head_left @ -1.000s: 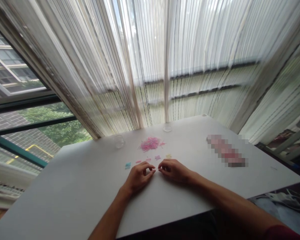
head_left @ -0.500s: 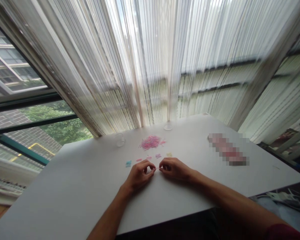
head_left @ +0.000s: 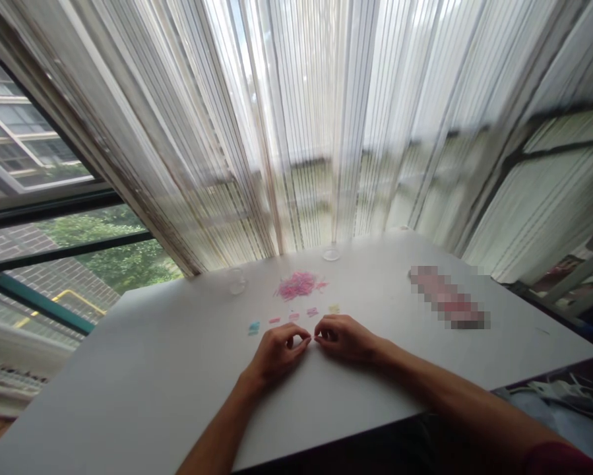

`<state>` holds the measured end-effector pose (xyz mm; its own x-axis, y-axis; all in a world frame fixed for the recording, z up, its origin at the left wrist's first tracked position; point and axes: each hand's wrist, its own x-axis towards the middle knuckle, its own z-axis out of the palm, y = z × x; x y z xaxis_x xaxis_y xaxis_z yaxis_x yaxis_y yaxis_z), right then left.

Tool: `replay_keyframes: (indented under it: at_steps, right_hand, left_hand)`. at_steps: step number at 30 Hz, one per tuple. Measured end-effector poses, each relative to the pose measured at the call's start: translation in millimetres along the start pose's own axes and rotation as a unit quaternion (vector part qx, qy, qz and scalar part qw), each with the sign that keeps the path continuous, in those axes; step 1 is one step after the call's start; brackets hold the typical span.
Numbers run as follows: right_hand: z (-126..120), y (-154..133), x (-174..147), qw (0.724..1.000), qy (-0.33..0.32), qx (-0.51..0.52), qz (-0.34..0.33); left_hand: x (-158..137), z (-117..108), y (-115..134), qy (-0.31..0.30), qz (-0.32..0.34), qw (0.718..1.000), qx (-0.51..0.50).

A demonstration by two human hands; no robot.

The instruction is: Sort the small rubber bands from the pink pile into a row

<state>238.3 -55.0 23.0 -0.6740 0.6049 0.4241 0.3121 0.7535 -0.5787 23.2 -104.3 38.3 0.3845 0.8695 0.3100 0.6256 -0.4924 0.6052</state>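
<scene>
Above the white table, my left hand (head_left: 279,348) is closed in a pinch, thumb against forefinger. Facing it, my right hand (head_left: 346,338) pinches too, its fingertips almost meeting those of the left. A thin pale pink strip (head_left: 312,338) bridges the tiny gap; most of it is hidden by the fingers. Just beyond the hands lies a row of small sorted groups: blue pieces (head_left: 253,327), red-pink pieces (head_left: 274,320), light pink pieces (head_left: 294,316), purple pieces (head_left: 312,312) and yellow pieces (head_left: 334,308). Farther back is a loose pile of pink and purple strips (head_left: 297,285).
Two clear round lids or dishes, one at the back left (head_left: 237,284) and another at the back middle (head_left: 331,254), stand near the curtain (head_left: 306,125). A pixelated reddish object (head_left: 447,297) lies on the right of the white table (head_left: 152,382). Cables (head_left: 568,392) show beyond the right edge.
My left hand has shifted slightly right, so the gap between the two pinches is narrower and less of the strip shows. The view has tilted a little.
</scene>
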Motion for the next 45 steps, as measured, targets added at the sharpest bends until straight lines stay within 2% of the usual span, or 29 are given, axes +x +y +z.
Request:
replay_keyframes:
  at_steps: [5,15,21,25,31,45]
  right_hand:
    - [-1.0,-0.4,-0.9,1.000,-0.006,-0.008,0.005]
    - [-0.9,-1.4,0.7,1.000,0.008,0.000,-0.015]
    - [-1.3,-0.3,0.6,1.000,0.009,0.011,-0.019]
    - [-3.5,-0.2,0.1,1.000,0.002,0.010,-0.012]
    - [-4.3,1.0,-0.2,1.000,0.000,0.015,-0.012]
    - [-5.7,-0.3,1.0,1.000,-0.004,0.023,-0.004]
  left_hand:
    - [-1.4,-3.7,-0.9,-0.016,-0.029,0.999,0.006]
    - [-1.3,-19.2,-8.9,-0.015,-0.033,0.999,0.029]
    - [-7.4,-54.3,-25.6,0.075,-0.101,0.988,0.091]
    - [-11.8,-69.4,-35.6,0.087,-0.126,0.978,0.140]
    - [-11.9,-64.0,-38.6,0.052,-0.125,0.980,0.149]
    - [-11.5,-59.1,-34.2,0.048,-0.141,0.969,0.198]
